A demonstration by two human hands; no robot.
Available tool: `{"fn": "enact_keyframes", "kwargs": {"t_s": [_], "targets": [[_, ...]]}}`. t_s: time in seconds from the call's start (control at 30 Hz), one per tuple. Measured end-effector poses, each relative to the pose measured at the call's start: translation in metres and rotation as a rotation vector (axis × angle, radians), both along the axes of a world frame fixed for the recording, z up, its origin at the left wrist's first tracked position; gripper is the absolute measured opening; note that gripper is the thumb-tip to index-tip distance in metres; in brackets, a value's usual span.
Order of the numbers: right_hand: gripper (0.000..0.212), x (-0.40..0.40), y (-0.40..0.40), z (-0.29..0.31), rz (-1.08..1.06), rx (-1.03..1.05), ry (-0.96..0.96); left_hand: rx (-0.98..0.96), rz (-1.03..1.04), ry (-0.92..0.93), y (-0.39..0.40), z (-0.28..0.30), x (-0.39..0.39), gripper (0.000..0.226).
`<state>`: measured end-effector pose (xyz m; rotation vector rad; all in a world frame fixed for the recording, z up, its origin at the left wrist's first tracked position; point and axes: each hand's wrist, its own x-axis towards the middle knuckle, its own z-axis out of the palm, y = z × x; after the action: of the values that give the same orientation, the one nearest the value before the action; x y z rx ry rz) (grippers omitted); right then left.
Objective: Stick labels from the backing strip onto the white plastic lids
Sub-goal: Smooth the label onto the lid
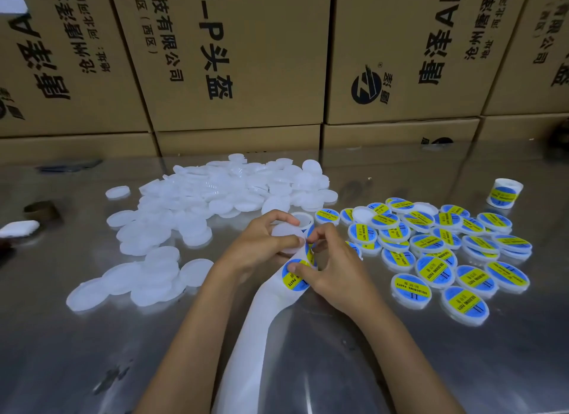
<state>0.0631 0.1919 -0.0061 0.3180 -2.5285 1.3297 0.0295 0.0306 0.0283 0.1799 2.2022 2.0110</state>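
Note:
My left hand [261,244] grips a plain white lid [284,230] above the table's middle. Right beside it, my right hand [334,265] pinches the edge of a blue-and-yellow label [309,253] on the white backing strip [252,336], its thumb pressing on another label [294,278] lower on the strip. The strip runs down toward the bottom edge between my forearms. A heap of unlabelled white lids [215,198] lies to the left and behind. Labelled lids [446,253] are spread on the right.
The work surface is a shiny metal table [92,352]. Stacked cardboard boxes [246,59] form a wall along its far edge. A label roll [505,193] stands far right, another roll [303,221] just behind my hands. A dark ring [41,210] and a white object [18,228] sit far left.

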Motion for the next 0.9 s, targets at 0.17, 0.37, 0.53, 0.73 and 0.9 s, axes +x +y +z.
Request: {"fn": "enact_keyframes", "kwargs": {"t_s": [0.17, 0.37, 0.53, 0.73, 0.9], "targets": [[0.035, 0.008, -0.001, -0.006, -0.069, 0.008, 0.066, -0.001, -0.002, -0.001, 0.0, -0.003, -0.001, 0.038], [0.028, 0.025, -0.002, -0.017, -0.157, 0.048, 0.147, -0.059, 0.023, -0.014, 0.001, -0.003, -0.003, 0.038], [0.024, 0.031, -0.004, -0.015, -0.191, 0.028, 0.128, -0.019, -0.021, -0.045, 0.004, -0.005, -0.003, 0.04], [0.019, 0.031, -0.004, -0.012, -0.213, -0.006, 0.085, 0.015, -0.072, -0.063, 0.007, -0.004, -0.001, 0.04], [0.019, 0.032, -0.007, -0.01, -0.225, -0.011, 0.103, 0.017, -0.06, -0.073, 0.007, -0.004, -0.001, 0.042]]}}
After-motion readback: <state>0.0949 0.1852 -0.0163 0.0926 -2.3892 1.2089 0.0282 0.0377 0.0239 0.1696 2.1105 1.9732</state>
